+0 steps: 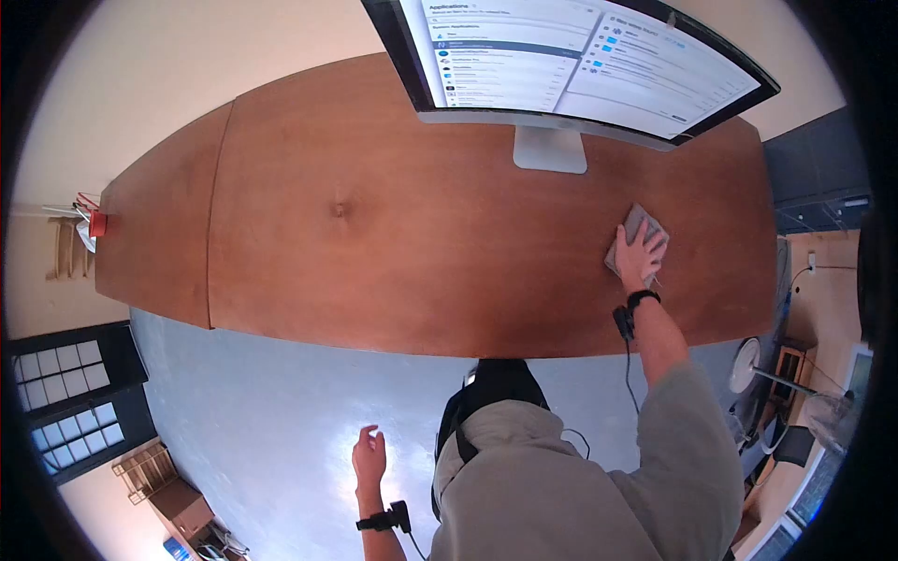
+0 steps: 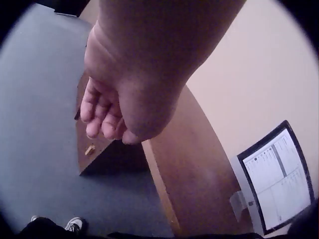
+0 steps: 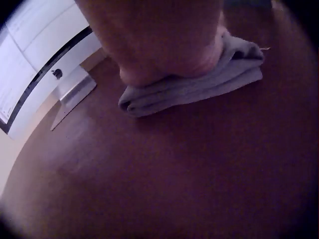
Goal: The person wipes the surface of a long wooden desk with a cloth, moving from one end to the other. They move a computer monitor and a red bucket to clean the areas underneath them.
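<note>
A folded grey cloth (image 1: 636, 221) lies on the brown wooden table (image 1: 421, 234), toward its right end. My right hand (image 1: 642, 255) rests on top of it with the fingers spread and straight. From the right wrist view, the cloth (image 3: 194, 95) shows several folded layers under the palm, flat against the tabletop. My left hand (image 1: 369, 456) hangs in the air over the floor, in front of the table. Its fingers are loosely curled with nothing in them, as the left wrist view shows of the left hand (image 2: 132, 99).
A large monitor (image 1: 580, 65) stands on a silver foot (image 1: 550, 150) at the back of the table, left of the cloth. A red container (image 1: 97, 223) is by the table's far left end. A white fan (image 1: 745, 366) stands beyond the right front corner. A cable (image 1: 629, 374) trails from the right wrist.
</note>
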`<move>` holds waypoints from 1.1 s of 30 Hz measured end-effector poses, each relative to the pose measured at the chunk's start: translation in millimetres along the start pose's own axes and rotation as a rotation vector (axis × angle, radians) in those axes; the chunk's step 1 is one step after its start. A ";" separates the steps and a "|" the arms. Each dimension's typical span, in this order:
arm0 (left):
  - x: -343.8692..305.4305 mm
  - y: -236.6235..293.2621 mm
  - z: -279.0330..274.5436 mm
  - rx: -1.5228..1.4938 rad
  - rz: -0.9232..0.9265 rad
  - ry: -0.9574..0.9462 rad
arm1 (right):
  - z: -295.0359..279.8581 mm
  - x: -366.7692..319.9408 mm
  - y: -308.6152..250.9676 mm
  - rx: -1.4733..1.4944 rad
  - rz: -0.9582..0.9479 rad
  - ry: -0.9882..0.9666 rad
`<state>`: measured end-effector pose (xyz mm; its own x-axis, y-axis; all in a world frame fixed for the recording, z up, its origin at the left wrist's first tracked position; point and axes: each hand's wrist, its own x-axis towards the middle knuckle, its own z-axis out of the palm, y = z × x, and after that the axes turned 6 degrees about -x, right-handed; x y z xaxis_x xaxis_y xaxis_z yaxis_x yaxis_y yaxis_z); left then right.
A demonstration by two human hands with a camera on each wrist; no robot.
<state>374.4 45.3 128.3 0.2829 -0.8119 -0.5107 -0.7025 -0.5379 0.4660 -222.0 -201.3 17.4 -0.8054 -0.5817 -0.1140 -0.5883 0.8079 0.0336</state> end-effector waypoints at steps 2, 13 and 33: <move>-8.3 -15.6 -7.0 0.011 -0.056 -0.011 | 1.9 0.7 -43.9 0.000 -0.049 0.042; -50.7 -120.2 -18.3 -0.134 -0.243 0.135 | 11.2 -208.7 -301.6 0.061 -0.894 0.100; 123.6 -227.3 -165.9 -0.077 0.056 0.038 | 3.0 -390.2 -167.2 -0.097 -0.964 -0.001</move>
<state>677.4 29.6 79.2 0.2700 -0.8486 -0.4550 -0.6661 -0.5059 0.5481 190.9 -109.1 53.4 0.0263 -0.9903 -0.1362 -0.9996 -0.0276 0.0071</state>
